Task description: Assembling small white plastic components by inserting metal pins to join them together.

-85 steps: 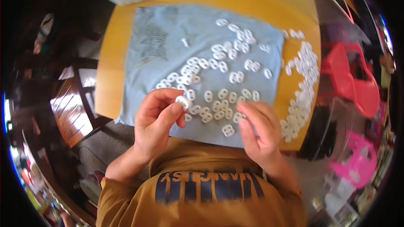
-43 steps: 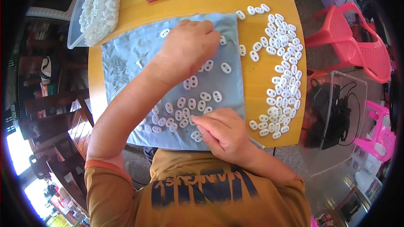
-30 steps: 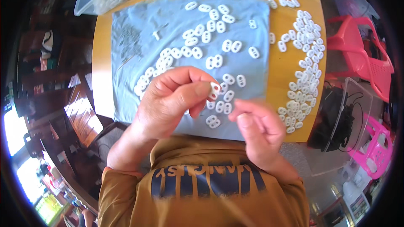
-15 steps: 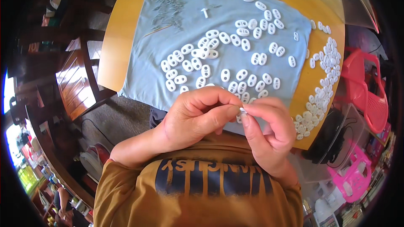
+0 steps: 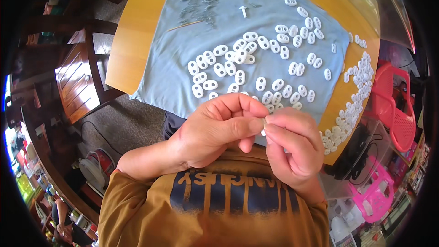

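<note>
My left hand [image 5: 219, 128] and my right hand [image 5: 295, 142] meet fingertip to fingertip in front of my chest. Both are closed in a pinch around a small white plastic piece [image 5: 263, 132], mostly covered by the fingers. Just beyond them, on a light blue cloth [image 5: 160, 77], lie many white oval pieces with two holes [image 5: 260, 83], some overlapping. Farther off on the cloth are a white T-shaped piece [image 5: 243, 11], a heap of thin grey springs or wire bits [image 5: 200, 2] and a thin wooden stick [image 5: 185, 26].
Smaller white oval pieces [image 5: 350, 114] are heaped along the right edge of the yellow wooden table [image 5: 123, 57]. To the right stand a red plastic chair [image 5: 395, 105], a pink stool [image 5: 375, 196] and a clear bin with black cable [image 5: 356, 151]. A dark wooden chair [image 5: 78, 82] is at left.
The view has shifted, so the cloth and its pieces appear farther right. My right fingers have closed in against my left fingertips, and less of the small white piece shows.
</note>
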Demonstrator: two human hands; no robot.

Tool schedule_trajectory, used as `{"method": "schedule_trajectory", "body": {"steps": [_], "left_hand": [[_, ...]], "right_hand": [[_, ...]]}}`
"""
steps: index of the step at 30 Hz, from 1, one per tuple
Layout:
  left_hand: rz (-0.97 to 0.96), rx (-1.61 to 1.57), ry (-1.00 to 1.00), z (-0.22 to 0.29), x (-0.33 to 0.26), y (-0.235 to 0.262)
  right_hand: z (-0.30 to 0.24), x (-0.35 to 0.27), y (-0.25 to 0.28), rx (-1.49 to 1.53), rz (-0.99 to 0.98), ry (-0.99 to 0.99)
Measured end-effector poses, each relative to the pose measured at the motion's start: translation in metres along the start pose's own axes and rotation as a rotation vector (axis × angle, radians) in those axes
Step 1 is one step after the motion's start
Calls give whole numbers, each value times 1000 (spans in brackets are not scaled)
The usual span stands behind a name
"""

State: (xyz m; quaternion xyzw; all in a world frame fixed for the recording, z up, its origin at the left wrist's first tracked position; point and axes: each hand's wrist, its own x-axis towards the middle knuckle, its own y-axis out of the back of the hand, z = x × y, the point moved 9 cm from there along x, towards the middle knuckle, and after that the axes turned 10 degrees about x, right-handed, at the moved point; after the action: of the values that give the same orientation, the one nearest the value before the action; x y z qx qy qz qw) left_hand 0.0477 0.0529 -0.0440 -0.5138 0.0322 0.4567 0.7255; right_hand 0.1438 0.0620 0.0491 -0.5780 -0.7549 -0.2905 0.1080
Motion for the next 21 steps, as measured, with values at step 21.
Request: {"method": "schedule_trajectory", "body": {"steps": [21], "left_hand": [[37, 64, -214, 20, -10, 14]], "right_hand": [[17, 24, -3, -74, -112, -287]]}}
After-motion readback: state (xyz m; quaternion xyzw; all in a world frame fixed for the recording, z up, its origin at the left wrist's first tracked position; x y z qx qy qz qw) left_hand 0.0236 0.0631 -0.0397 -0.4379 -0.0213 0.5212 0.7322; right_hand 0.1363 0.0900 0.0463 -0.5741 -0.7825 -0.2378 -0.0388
